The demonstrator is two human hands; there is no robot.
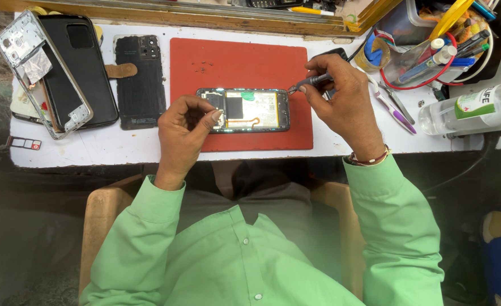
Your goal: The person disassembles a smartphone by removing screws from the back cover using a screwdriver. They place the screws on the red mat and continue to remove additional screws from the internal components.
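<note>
- Opened smartphone [243, 110] lying flat on the red work mat [273, 62], back cover off, battery and circuit board exposed, long side running left to right.
- Left hand [185, 127] curled over the phone's left end, thumb and fingers pinching its edge, steadying it.
- Right hand [341, 96] closed around metal tweezers [310, 83], tips pointing left and touching or almost touching the phone's upper right corner; contact too fine to tell.
- Red mat resting on a white table [120, 147], phone near its lower middle.
- Left of the mat: a removed black back cover [141, 79] with camera cut-outs, lying flat.
- Further left: a black phone [83, 68] and a silver middle frame [35, 73] laid partly over it.
- Small SIM tray [25, 143] near the table's lower left edge.
- Right of the mat: purple-handled tool [397, 110] just beside the right hand, a clear plastic bottle [471, 107] lying on its side, and a tub of pens and tools [443, 45] behind.
- Green shirt sleeves [397, 226] on both arms, a thread band on the right wrist.
</note>
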